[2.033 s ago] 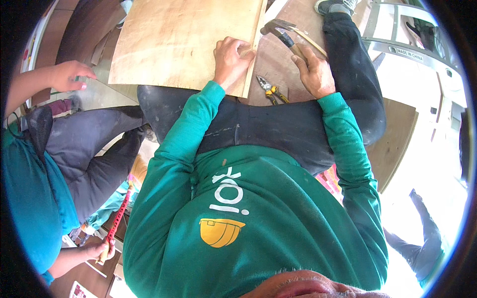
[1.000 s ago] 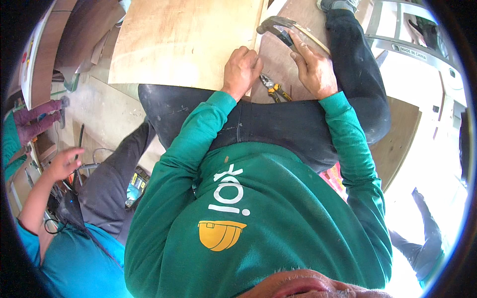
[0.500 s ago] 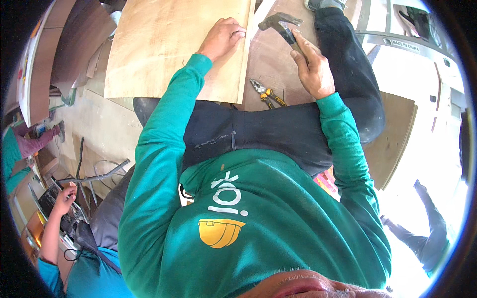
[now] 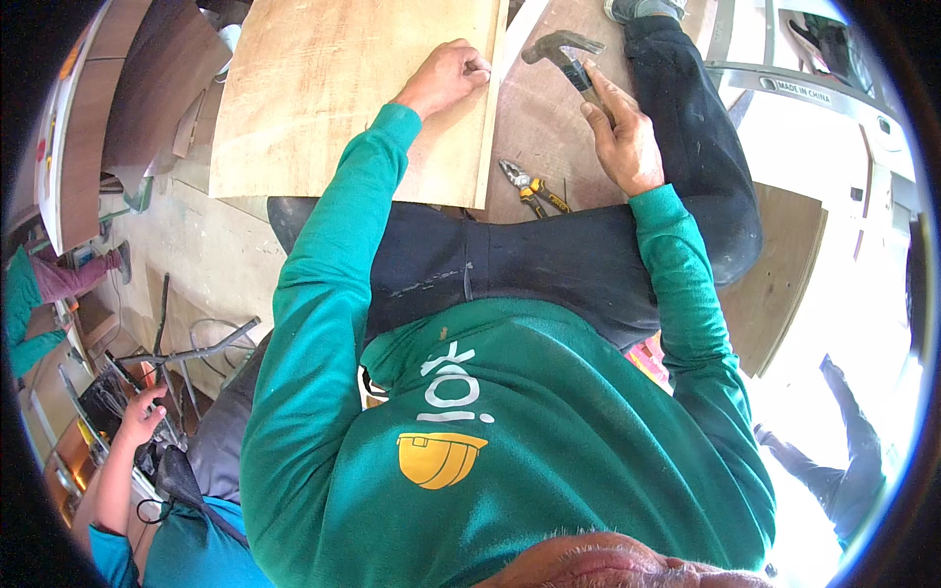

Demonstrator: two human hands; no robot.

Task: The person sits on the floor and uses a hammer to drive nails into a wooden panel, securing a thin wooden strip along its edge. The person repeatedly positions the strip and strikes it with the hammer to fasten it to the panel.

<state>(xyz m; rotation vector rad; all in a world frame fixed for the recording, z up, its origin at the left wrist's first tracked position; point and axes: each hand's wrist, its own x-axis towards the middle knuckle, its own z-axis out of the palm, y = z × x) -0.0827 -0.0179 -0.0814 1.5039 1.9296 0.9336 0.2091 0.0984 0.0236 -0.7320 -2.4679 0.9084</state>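
Observation:
My right hand (image 4: 625,142) is wrapped round the handle of a claw hammer (image 4: 561,49), its metal head pointing up and to the left. The hammer head is held just right of a light plywood panel (image 4: 343,118). Over that panel, my left hand (image 4: 448,80) rests close to its right edge with the fingertips pinched together. Whatever the pinch holds is too small to make out. A narrow wooden strip (image 4: 487,137) runs along this edge. Below the hammer lie pliers with yellow and black handles (image 4: 532,189), apart from both hands.
An aluminium ladder-like frame (image 4: 784,83) stands at the upper right. Another plywood sheet (image 4: 784,265) lies right of my knee. At the lower left sits a person in blue (image 4: 191,539), near dark metal bars (image 4: 186,351). Wooden boards (image 4: 147,98) lean at the upper left.
The view has shifted slightly. My left hand stays pinched at the panel edge, and the hammer stays raised, its head only slightly turned. The seated person's hand at the lower left has moved a little.

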